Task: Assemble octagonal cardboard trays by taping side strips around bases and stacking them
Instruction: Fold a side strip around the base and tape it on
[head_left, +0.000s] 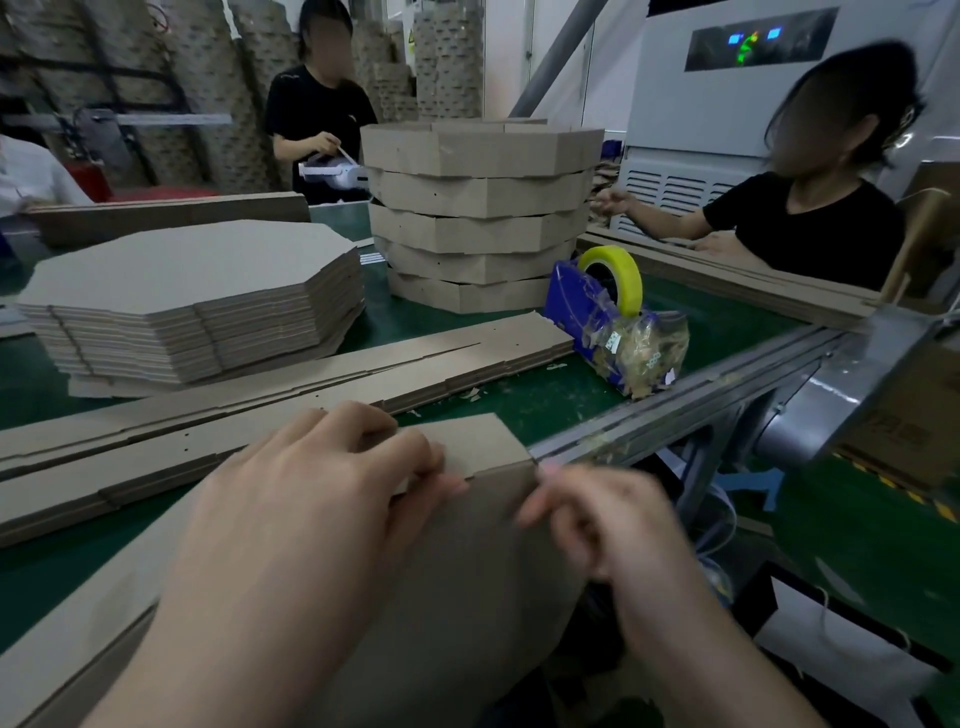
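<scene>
Holds a half-built tray at the near edge of the table
Grips its upper edge with curled left hand; touches the corner with right hand, grasp too blurred to tell; faces stacked trays and tape dispenser.

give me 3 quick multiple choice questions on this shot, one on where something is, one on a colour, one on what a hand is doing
1. Where does the tape dispenser stand?
A) on the floor
B) on the green table, right of the stack of finished trays
C) on a chair

2. What colour is the tape roll?
A) red
B) white
C) yellow

3. What is the left hand doing?
A) gripping the cardboard piece
B) hanging idle
C) waving in the air

Answers:
1 B, its blue body sits on the green surface beside the stack.
2 C, the roll is bright yellow.
3 A, its fingers curl over the piece's folded edge.
</scene>
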